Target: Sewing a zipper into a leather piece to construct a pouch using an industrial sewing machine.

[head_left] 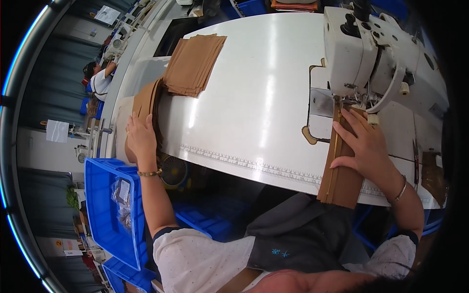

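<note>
My right hand lies with spread fingers on a brown fabric piece, pressing it to the table. A thin gold line, like a zipper, runs along this piece, and its far end is under the presser foot of a white sewing machine. The near end hangs over the table's front edge. At the left edge of the table, my left hand rests on a bent stack of brown fabric pieces, fingers stretched over the top. Just beyond it, a second, fanned-out stack of brown pieces lies flat.
A ruler strip follows the front edge of the white table. Tweezers lie right of the machine. A blue crate with bagged items stands at the left, near a fan. Another person sits far left.
</note>
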Demonstrator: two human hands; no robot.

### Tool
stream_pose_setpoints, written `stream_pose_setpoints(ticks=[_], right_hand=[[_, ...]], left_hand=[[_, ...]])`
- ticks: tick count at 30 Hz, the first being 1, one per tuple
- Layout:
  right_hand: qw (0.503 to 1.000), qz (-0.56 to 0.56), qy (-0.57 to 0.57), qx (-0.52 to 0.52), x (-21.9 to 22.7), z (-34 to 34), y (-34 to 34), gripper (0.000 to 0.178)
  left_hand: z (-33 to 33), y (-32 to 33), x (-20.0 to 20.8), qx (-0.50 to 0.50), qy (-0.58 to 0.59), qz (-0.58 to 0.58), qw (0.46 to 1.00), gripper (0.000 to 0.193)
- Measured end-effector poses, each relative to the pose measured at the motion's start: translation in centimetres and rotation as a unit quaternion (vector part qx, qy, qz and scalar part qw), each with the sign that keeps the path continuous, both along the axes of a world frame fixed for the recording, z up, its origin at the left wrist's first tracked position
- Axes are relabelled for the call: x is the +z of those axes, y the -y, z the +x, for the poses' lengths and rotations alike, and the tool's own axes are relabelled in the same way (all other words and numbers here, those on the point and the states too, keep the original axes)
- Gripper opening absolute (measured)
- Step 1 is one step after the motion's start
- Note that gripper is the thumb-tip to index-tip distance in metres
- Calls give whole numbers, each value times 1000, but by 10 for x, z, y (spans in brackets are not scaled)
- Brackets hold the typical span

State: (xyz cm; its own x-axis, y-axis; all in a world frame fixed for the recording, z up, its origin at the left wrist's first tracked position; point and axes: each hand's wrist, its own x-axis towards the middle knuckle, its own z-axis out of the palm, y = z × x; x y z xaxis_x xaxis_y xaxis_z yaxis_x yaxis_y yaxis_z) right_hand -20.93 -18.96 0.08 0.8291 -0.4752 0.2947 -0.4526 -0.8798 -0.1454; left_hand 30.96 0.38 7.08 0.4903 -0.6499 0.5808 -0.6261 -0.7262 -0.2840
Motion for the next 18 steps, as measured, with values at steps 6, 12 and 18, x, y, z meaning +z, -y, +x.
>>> stream_pose_setpoints(ticks=[6,12,18], right_hand=[[1000,-6,5,2,-4,-3,1,90],[999,-31,12,8,-3,0,2,90],[1000,-10,16,9,-2,-2,1,90]], left_hand=[[38,-17,-11,64,-111,85,988,39],[58,-19,44,121,12,200,972,30],[-17,9,113,-109,-183,111,971,45]])
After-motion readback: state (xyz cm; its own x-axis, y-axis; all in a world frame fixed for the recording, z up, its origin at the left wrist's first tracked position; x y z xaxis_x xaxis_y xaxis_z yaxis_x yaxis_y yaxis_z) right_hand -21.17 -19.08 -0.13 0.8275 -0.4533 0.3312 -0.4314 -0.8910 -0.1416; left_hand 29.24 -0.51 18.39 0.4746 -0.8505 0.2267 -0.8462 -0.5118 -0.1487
